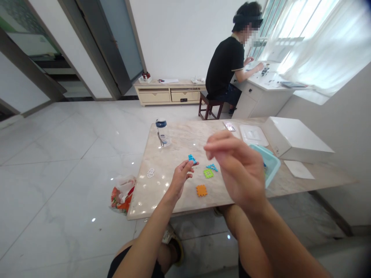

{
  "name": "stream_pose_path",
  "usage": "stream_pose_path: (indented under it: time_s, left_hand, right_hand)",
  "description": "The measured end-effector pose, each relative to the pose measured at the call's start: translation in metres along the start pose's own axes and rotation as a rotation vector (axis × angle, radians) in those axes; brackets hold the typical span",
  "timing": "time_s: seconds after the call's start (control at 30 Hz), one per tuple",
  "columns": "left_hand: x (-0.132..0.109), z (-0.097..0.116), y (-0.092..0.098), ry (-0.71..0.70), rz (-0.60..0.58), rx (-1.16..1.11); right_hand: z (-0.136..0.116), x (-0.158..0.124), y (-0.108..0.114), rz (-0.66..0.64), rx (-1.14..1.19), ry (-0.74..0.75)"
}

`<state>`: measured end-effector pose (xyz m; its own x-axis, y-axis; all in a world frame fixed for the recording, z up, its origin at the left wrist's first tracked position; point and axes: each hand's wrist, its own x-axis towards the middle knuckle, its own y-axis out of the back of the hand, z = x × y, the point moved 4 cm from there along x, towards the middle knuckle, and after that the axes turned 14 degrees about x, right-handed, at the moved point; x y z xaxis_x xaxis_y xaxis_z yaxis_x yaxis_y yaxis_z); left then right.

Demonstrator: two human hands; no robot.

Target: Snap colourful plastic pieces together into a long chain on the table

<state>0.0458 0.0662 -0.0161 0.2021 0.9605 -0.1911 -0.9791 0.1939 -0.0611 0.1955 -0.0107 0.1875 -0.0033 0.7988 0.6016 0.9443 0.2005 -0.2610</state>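
A person seated at the near edge of a pale, marbled surface [174,202] pinches a small blue piece [192,158] in the left hand [182,174], its thumb and fingers closed on the piece's lower end while the rest juts past the fingertips toward the far edge. The right hand [240,172] is raised closer to the camera, fingers bent and bunched together, pointing left; whether anything sits between them cannot be told. Just right of the left hand's fingers, an openwork blue piece [214,166] lies beside a green piece [205,173], with an orange piece [201,190] closer to the near edge. A white outline piece [150,173] rests near the left edge, and a clear bottle with a dark blue lid [164,135] stands by the far left corner. Toward the right end, a teal bin [274,172] shows partly behind the raised hand, with a white lid [252,135] and a white box [298,133] toward the far edge. Beyond, a co-worker in black [224,65] sits on a dark stool [210,104] at a white desk [255,96].
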Motion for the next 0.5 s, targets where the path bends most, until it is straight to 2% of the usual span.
stream_pose_path:
  time_s: [0.07,0.13,0.2,0.23,0.27,0.33,0.37,0.5]
  left_hand:
    - [-0.001,0.002,0.002,-0.014,0.015,-0.042]
    - [-0.002,0.004,0.004,0.004,0.033,-0.092]
    - [-0.002,0.005,0.006,0.042,0.048,-0.142]
    - [-0.001,0.005,0.008,0.057,0.053,-0.166]
    - [-0.001,0.006,0.009,0.067,0.057,-0.189]
    - [0.001,0.008,0.012,0.079,0.067,-0.235]
    - [0.001,0.009,0.014,0.086,0.072,-0.258]
    - [0.001,0.010,0.016,0.135,0.074,-0.336]
  right_hand:
    - [0.045,0.029,0.024,0.027,-0.169,-0.090]
    - [0.102,0.039,0.060,0.085,-0.375,-0.260]
    - [0.155,0.029,0.100,0.136,-0.628,-0.463]
    - [0.176,0.019,0.117,0.129,-0.783,-0.548]
    - [0.193,0.008,0.131,0.066,-0.928,-0.615]
    - [0.217,-0.013,0.149,-0.148,-1.143,-0.720]
    - [0.224,-0.020,0.156,-0.207,-1.190,-0.762]
    - [0.240,-0.034,0.170,-0.305,-1.275,-0.900]
